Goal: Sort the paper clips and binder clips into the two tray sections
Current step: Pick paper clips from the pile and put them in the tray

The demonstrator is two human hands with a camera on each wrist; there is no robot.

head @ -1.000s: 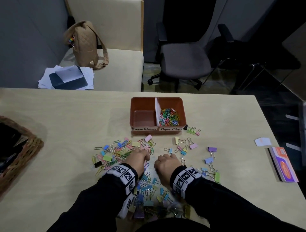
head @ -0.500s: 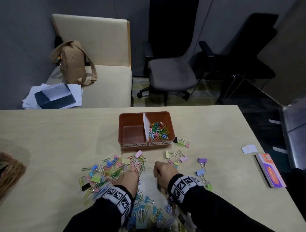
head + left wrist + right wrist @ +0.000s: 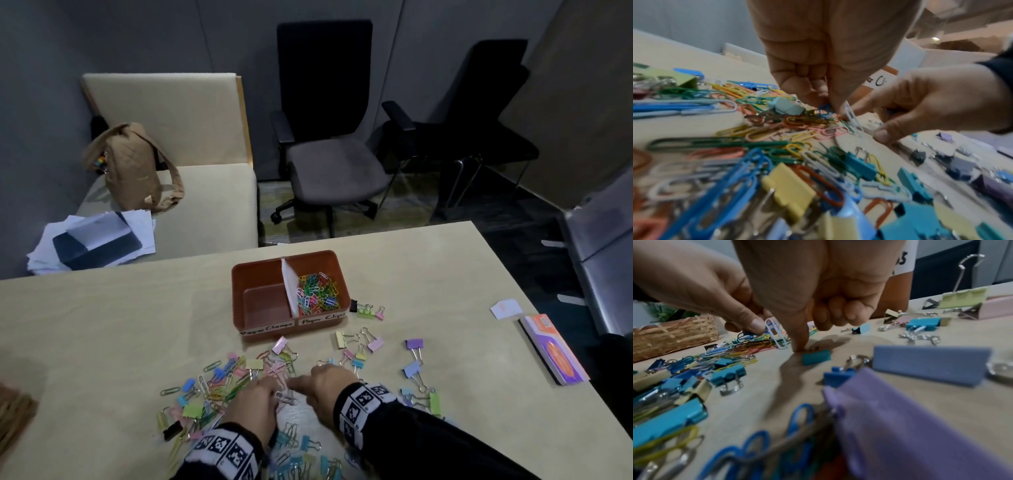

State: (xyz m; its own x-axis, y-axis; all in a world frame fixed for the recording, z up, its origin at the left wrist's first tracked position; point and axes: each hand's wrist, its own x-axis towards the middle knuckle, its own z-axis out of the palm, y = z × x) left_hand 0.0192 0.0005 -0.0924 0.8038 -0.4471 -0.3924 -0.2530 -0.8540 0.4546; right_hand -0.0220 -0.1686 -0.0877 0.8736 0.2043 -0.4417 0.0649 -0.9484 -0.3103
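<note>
Pinching down into the heap, the left hand [image 3: 255, 401] had its thumb and fingertips closed on a pale blue paper clip [image 3: 852, 116], which stood tilted up out of the tangle of coloured paper clips [image 3: 222, 380] on the table [image 3: 102, 325]. Right beside it, the right hand [image 3: 329, 378] worked low over the same spot: in the right wrist view its index finger [image 3: 800, 339] was stretched down with the tip on the table, just next to a small teal binder clip [image 3: 816, 356], while the other fingers were curled into the palm and held nothing that could be seen.

And the brown tray [image 3: 239, 301] sat further back on the table, well apart from both hands. Its right section held a pile of paper clips [image 3: 317, 294]; its left section [image 3: 265, 305] showed only its bare floor. A white divider [image 3: 289, 291] split the two, with handwritten labels on the front wall.

Binder clips [image 3: 414, 370] lay scattered to the right of the hands, a few more just beside the tray's right corner [image 3: 368, 311], and a dense batch lay near the table's front edge between the sleeves [image 3: 301, 445]. A wicker basket [image 3: 674, 335] stood off to the left, a purple and orange pad [image 3: 555, 353] at the far right.
</note>
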